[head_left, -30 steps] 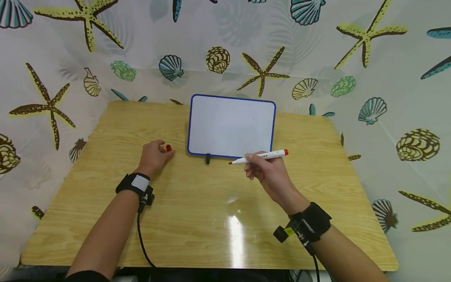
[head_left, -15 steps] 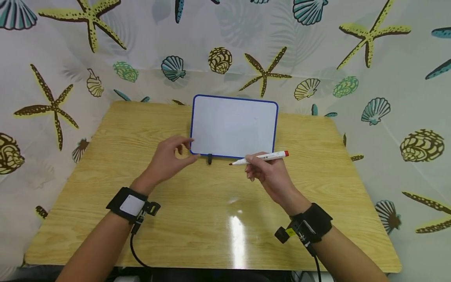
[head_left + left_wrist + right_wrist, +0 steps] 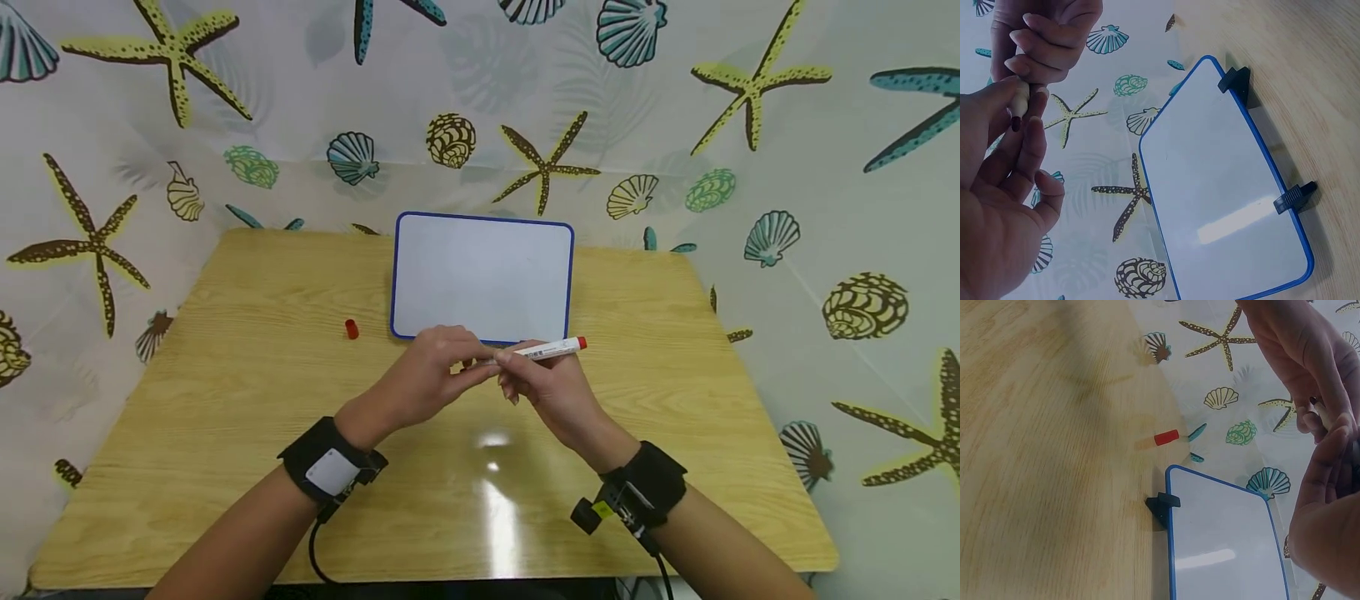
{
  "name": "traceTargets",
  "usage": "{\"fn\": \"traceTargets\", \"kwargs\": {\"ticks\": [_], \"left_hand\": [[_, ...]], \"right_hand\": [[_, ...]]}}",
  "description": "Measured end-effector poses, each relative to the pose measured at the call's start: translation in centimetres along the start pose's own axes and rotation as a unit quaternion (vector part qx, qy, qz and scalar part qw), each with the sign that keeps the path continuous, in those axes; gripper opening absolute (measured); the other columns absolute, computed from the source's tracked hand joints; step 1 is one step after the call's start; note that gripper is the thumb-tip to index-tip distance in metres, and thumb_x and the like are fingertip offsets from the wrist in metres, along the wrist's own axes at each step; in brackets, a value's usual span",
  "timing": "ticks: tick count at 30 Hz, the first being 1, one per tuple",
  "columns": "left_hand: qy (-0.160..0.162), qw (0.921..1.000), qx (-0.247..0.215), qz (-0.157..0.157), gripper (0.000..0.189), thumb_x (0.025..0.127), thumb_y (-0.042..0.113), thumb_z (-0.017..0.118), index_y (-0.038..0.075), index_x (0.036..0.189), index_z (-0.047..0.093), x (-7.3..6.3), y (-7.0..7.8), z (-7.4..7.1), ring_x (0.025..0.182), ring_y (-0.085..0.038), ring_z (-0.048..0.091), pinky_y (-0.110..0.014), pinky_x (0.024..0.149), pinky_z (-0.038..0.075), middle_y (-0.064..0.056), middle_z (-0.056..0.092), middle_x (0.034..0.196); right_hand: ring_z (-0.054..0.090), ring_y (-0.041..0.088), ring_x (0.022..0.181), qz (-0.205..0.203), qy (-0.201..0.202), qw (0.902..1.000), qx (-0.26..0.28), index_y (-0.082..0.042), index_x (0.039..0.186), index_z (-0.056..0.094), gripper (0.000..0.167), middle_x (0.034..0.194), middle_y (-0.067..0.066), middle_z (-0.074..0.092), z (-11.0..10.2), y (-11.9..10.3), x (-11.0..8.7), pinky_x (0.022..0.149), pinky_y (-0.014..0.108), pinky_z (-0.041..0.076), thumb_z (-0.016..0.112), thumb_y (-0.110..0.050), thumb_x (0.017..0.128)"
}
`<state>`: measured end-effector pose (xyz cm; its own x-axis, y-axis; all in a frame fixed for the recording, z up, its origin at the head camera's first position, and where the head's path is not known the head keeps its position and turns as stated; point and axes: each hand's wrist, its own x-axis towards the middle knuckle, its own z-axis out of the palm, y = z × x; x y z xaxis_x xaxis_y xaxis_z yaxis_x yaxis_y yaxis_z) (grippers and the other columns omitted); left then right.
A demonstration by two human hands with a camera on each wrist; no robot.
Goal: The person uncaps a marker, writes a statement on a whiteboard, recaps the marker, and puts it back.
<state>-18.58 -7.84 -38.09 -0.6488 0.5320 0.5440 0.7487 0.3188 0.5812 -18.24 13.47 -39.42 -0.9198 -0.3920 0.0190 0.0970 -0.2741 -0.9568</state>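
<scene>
A white marker with a red end (image 3: 551,349) lies across both hands in front of the whiteboard. My right hand (image 3: 551,387) grips its barrel between thumb and fingers. At the tip end, my left hand (image 3: 427,379) pinches the marker with thumb and forefinger. The dark tip (image 3: 1017,124) pokes out past the left fingers in the left wrist view, uncapped. Left of the board, the red cap (image 3: 351,329) rests on the table, away from both hands. Behind the hands leans a blue-framed whiteboard (image 3: 480,275) with a blank face; they cover part of its lower edge.
Dark clip feet (image 3: 1294,197) hold up the whiteboard's lower edge. The wooden table (image 3: 247,483) backs onto a curtain (image 3: 300,100) printed with shells and starfish. Wrist straps with cameras and cables sit on both forearms.
The left hand let go of the red cap, leaving it on the table, and moved right to the marker, pinching its tip end. The right hand kept its grip on the marker.
</scene>
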Motion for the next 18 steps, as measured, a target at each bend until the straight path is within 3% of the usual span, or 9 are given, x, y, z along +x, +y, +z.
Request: {"fn": "traceTargets", "kwargs": {"ticks": [9,18], "left_hand": [[0.007,0.9994,-0.032,0.007,0.013,0.095,0.008,0.074,0.007,0.105,0.08,-0.36,-0.27,-0.18,0.073,-0.006,0.057,-0.023,0.061,0.047,0.004,0.071,0.086],[0.005,0.9993,-0.036,0.001,0.011,0.095,0.008,0.073,0.008,0.103,0.081,-0.46,-0.41,-0.27,0.076,-0.006,0.059,-0.023,0.063,0.049,0.003,0.072,0.089]], "right_hand": [[0.062,0.016,0.066,0.013,-0.002,0.9999,0.004,-0.002,0.097,0.073,0.01,0.081,0.007,0.069,0.27,0.17,0.0,0.06,0.026,0.05,0.066,-0.008,0.1],[0.062,0.015,0.066,0.028,-0.001,0.9993,0.024,-0.004,0.097,0.074,0.009,0.081,0.006,0.07,0.46,0.34,0.1,0.06,0.025,0.05,0.065,-0.007,0.1]]}}
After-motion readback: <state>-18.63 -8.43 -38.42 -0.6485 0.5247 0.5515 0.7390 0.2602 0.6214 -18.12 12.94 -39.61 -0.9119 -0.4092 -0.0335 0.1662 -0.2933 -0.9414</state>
